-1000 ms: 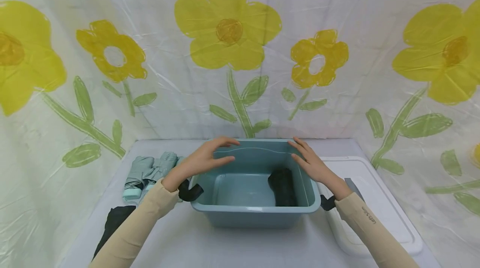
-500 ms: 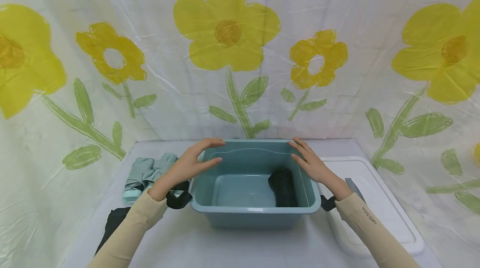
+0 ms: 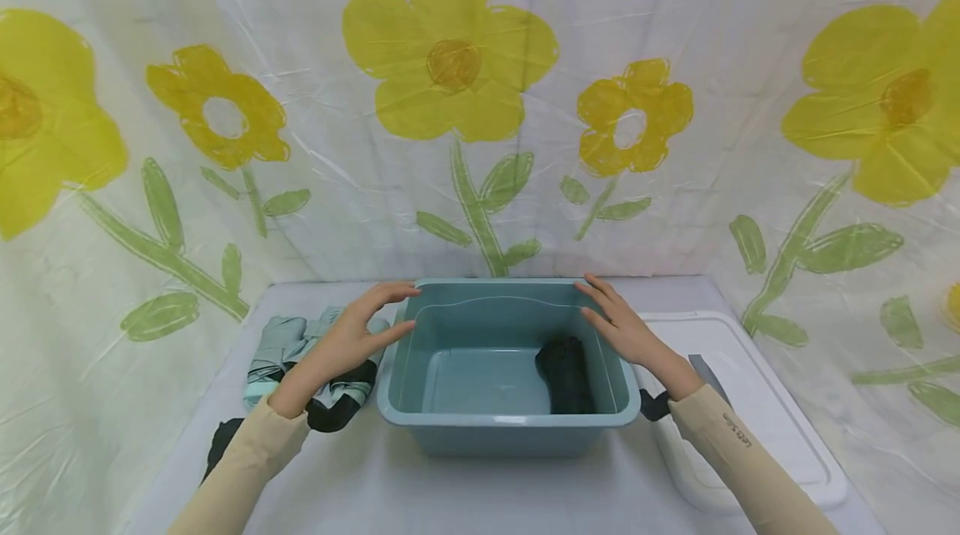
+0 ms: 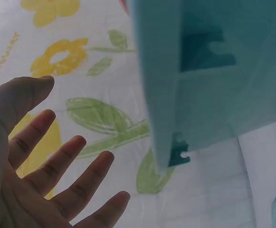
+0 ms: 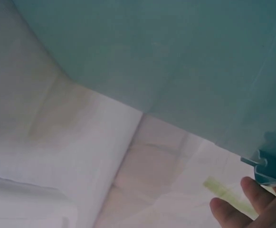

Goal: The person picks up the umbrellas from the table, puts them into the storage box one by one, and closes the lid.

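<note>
Neither hand grips anything. The right hand (image 3: 626, 331) lies with straight fingers along the right rim of the teal tub (image 3: 510, 427), touching it. The left hand (image 3: 352, 335) hovers spread and empty just left of the tub, over a folded pale green umbrella (image 3: 281, 343); the left wrist view shows its fingers (image 4: 57, 164) splayed apart. A dark bundle (image 3: 566, 372) lies inside the tub at its right end. The right sleeve (image 3: 738, 443) bears small dark lettering, too small to read. A white lid (image 3: 757, 402) lies right of the tub, and a black item (image 3: 225, 443) sits near the left forearm. All rests on a white table (image 3: 480, 493), backed by a sheet printed with yellow flowers (image 3: 450, 43).
</note>
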Demonstrator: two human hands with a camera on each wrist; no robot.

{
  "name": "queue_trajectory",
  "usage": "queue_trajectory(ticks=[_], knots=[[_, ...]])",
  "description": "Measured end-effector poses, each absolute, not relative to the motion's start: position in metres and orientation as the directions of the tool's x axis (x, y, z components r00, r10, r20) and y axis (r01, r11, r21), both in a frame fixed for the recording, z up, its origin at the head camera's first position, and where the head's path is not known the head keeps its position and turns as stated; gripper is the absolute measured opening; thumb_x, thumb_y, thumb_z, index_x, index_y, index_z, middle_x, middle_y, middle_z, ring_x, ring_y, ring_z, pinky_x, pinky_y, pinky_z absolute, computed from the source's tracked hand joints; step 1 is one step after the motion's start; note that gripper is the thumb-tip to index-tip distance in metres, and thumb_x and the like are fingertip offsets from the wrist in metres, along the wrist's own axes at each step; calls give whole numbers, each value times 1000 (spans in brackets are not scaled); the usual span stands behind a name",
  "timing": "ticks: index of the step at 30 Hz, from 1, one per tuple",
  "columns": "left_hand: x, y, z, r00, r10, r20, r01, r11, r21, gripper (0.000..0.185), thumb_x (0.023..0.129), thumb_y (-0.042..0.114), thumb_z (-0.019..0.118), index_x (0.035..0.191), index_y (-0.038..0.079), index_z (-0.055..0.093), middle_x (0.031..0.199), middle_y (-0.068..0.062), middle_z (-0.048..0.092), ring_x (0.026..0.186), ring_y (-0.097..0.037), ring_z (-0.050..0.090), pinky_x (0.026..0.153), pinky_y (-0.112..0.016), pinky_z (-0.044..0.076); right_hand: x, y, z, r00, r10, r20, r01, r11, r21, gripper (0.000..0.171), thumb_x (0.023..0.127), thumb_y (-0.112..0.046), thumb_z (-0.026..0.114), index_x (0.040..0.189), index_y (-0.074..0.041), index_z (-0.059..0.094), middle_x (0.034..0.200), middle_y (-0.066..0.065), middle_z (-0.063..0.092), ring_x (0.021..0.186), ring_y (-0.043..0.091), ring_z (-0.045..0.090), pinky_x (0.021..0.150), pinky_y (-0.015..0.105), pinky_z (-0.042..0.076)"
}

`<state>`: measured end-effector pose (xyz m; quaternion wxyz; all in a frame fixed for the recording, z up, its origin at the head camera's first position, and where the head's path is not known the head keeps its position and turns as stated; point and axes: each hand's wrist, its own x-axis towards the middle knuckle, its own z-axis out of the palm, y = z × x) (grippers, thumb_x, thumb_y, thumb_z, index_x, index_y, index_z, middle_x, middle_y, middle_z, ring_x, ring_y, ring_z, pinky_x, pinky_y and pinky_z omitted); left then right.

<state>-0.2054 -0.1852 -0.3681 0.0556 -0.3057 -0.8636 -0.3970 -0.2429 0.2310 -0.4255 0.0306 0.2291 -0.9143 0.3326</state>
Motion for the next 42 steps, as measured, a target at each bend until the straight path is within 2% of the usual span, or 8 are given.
queue_trajectory(ticks=[3, 8, 13, 19, 26, 30, 38, 42], knots=[[-204, -190, -373, -818, 471, 330, 556, 505, 660, 45, 89, 26, 63, 132, 22, 48, 135, 0, 46, 122, -27, 46, 98, -49, 38, -243, 231, -426, -892, -399, 211, -442, 676, -590, 51, 100, -29, 40, 146, -9, 28, 152, 17, 15, 138, 40, 15, 103, 64, 18], [-201, -196, -379, -832, 453, 320, 538, 523, 661, 48, 89, 24, 64, 133, 14, 48, 135, -2, 46, 121, -26, 47, 100, -50, 37, -243, 231, -426, -893, -395, 216, -442, 678, -587, 50, 100, -25, 42, 146, -9, 28, 152, 16, 16, 138, 40, 15, 103, 64, 19], [-197, -201, -385, -852, 425, 306, 511, 550, 660, 48, 89, 26, 63, 133, 14, 48, 134, -1, 47, 121, -24, 47, 101, -51, 35, -243, 232, -426, -892, -397, 217, -445, 678, -585, 50, 100, -22, 42, 146, -8, 28, 152, 18, 16, 138, 41, 15, 103, 64, 19], [-192, -211, -393, -851, 417, 318, 518, 574, 634, 47, 89, 26, 63, 132, 14, 48, 132, -4, 49, 119, -26, 48, 97, -54, 38, -243, 231, -426, -889, -400, 222, -450, 674, -586, 50, 99, -20, 43, 146, -7, 28, 151, 19, 16, 138, 40, 16, 103, 64, 19], [-186, -223, -407, -849, 413, 329, 525, 599, 605, 47, 88, 21, 65, 131, 11, 49, 132, -6, 50, 118, -27, 49, 94, -50, 42, -243, 231, -426, -890, -395, 230, -451, 678, -581, 50, 100, -24, 42, 145, -8, 29, 151, 19, 17, 137, 41, 16, 103, 64, 19], [-183, -229, -416, -847, 407, 341, 530, 620, 579, 47, 87, 21, 66, 131, 12, 50, 133, -5, 50, 117, -27, 50, 92, -49, 44, -242, 232, -426, -891, -393, 228, -449, 684, -575, 51, 100, -30, 39, 145, -9, 29, 152, 17, 17, 137, 41, 16, 103, 64, 19], [-173, -243, -428, -853, 402, 332, 522, 660, 540, 39, 86, 20, 67, 124, 18, 56, 133, -11, 48, 124, -34, 43, 92, -57, 40, -242, 231, -425, -894, -393, 216, -440, 677, -590, 51, 100, -29, 40, 146, -9, 29, 152, 16, 16, 138, 40, 15, 104, 63, 18], [-168, -248, -432, -858, 402, 319, 513, 681, 523, 38, 85, 20, 68, 122, 17, 58, 131, -13, 49, 121, -37, 44, 89, -57, 42, -242, 232, -424, -895, -393, 210, -437, 682, -586, 51, 100, -28, 40, 146, -9, 28, 153, 16, 16, 138, 40, 15, 104, 63, 18]])
